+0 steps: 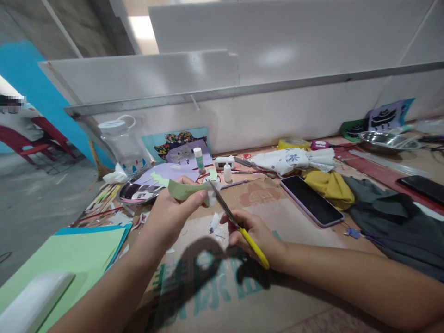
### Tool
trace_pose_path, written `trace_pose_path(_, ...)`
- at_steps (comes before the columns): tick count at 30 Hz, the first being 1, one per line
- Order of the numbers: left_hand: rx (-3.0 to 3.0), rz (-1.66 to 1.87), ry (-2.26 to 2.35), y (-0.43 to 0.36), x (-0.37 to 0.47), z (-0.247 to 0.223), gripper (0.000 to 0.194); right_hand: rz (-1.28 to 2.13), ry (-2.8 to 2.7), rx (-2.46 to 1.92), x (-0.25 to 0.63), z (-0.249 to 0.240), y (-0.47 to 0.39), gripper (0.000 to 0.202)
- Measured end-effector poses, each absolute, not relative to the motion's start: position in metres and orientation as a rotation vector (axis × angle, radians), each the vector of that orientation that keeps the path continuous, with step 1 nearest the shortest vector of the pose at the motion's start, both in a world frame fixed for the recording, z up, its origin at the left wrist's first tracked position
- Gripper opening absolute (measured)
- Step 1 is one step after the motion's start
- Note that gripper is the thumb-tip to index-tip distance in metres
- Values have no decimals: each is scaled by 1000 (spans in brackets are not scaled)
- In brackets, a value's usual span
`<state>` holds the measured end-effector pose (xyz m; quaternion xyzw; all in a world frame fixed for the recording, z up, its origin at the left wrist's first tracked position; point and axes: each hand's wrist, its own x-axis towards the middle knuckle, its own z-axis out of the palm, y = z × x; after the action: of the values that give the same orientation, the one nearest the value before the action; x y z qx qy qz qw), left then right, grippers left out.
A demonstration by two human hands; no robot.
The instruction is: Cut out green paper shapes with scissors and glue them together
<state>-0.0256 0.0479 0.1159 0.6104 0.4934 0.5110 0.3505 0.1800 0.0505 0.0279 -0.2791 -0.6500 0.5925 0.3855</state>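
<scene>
My left hand pinches a strip of green paper between thumb and fingers, above the cardboard-covered table. In my right hand is a pair of scissors with yellow handles. Their metal blades point up and left and meet the right end of the strip; whether they are cutting through it I cannot tell. Something small and whitish hangs just below the blade tips. Under my hands, a white scrap with dark marks lies on the cardboard.
Behind my hands stand a glue stick, a small white bottle and a clear water bottle. A metal bowl sits at left, near green paper sheets. To the right lie a phone and folded cloth.
</scene>
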Motion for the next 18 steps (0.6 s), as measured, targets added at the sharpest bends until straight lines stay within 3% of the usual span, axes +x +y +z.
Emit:
trace_pose_path(8,1502,1334,1247,50,-24,112,25,1446,-1654,-744,180,29,50,54)
trace_pose_path(18,1807,1316,1478,43,-24,131,15,1559,-1639,-632,180,36,43,65)
